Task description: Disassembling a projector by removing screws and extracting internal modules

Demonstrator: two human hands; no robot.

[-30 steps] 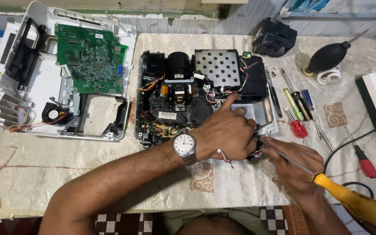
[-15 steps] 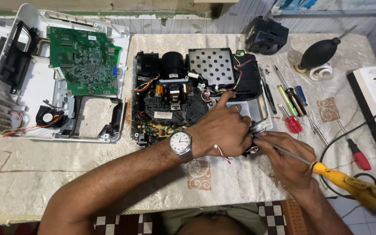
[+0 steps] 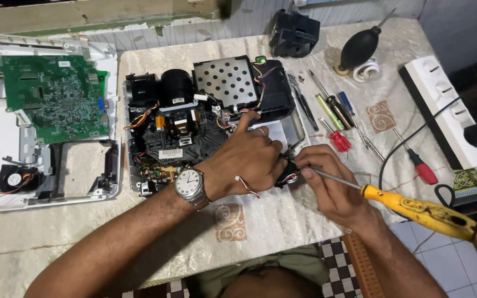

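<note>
An opened black projector chassis (image 3: pixel 183 132) with a lens, wires and a perforated metal plate (image 3: pixel 226 80) lies on the cloth-covered table. My left hand (image 3: pixel 249 160), with a wristwatch, rests on its right end, index finger pointing at the wiring, and grips a small black part (image 3: pixel 286 175) with red and white wires. My right hand (image 3: pixel 332 185) pinches the metal shaft of a yellow-handled screwdriver (image 3: pixel 423 212), its tip at that small part.
A white projector cover (image 3: pixel 6 160) with a green circuit board (image 3: pixel 53 96) and small fan (image 3: pixel 13 179) lies at left. Several screwdrivers (image 3: pixel 332 113), a black rubber air blower (image 3: pixel 360 48), a black box (image 3: pixel 293 33) and a white power strip (image 3: pixel 443 105) sit at right.
The view has shifted so the projector and cover sit further right in the picture. Both hands stay at the small part on the projector's right end; the screwdriver is tilted a little lower.
</note>
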